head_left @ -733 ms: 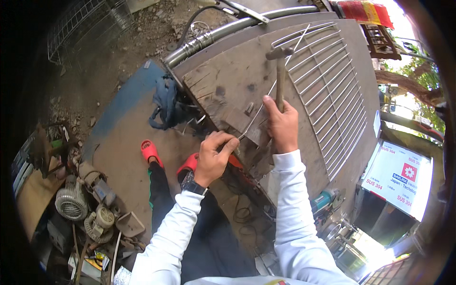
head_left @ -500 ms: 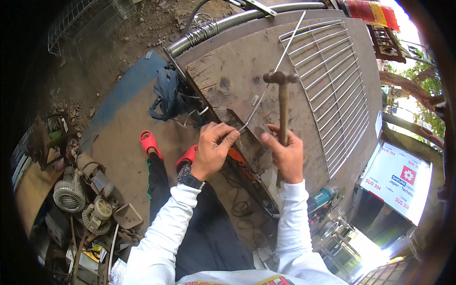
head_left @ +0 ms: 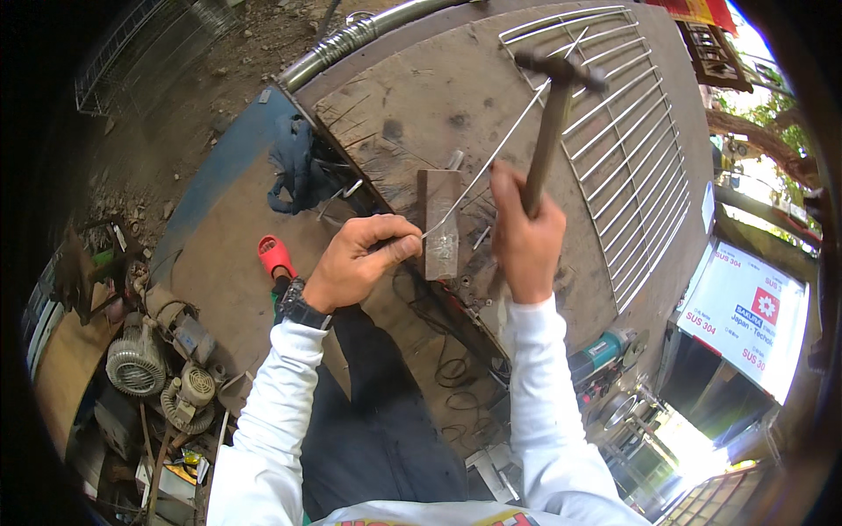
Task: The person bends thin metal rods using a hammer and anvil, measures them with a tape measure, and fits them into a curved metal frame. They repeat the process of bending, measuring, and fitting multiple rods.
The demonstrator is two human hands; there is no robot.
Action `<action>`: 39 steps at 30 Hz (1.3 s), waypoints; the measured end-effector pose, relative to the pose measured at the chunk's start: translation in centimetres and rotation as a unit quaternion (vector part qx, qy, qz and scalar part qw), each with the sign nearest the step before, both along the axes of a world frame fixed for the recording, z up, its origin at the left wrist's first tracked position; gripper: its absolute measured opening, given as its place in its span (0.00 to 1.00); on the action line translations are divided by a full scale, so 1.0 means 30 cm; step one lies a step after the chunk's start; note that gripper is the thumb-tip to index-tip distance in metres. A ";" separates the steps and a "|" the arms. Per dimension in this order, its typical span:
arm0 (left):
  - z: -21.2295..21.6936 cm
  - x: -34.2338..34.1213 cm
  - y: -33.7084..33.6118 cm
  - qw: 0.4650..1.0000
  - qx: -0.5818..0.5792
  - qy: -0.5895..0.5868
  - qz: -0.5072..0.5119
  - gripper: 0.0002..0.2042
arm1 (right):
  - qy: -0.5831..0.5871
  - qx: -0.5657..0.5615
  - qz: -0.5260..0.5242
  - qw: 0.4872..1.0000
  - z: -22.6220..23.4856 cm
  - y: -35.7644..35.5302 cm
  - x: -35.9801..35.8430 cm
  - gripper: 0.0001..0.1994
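Observation:
Between the thumb and fingers of my left hand (head_left: pixel 361 260) is the near end of a thin metal rod (head_left: pixel 502 143). The rod slants up to the right, across a small rectangular metal block (head_left: pixel 439 223) at the table edge, and its far end reaches over the wire grille. My right hand (head_left: pixel 529 235) is wrapped round the wooden handle of a hammer (head_left: pixel 551 123). The hammer's dark head points away from me, raised over the table and slightly blurred. A metal wire grille (head_left: pixel 627 162) with parallel bars lies flat at the right.
The worn metal-topped table (head_left: pixel 386 96) has a steel tube (head_left: pixel 329 54) along its far left edge. A teal angle grinder (head_left: pixel 601 352) lies at its lower right. Blue cloth (head_left: pixel 294 162) hangs beside the table. Motors (head_left: pixel 138 364) and scrap lie on the lower left floor.
My left hand has moved left with the rod's end. The hammer has shifted up and right and tilted. More of the metal block shows beneath the rod.

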State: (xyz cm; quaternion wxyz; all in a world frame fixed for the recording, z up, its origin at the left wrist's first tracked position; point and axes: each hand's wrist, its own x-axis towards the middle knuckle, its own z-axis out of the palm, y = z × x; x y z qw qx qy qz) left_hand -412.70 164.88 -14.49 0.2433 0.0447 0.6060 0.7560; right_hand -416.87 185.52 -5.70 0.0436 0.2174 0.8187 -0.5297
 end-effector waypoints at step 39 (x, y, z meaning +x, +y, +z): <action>-0.066 0.020 0.077 0.983 -0.038 0.098 0.151 0.09 | -0.053 0.102 0.106 0.988 0.055 0.045 0.403 0.15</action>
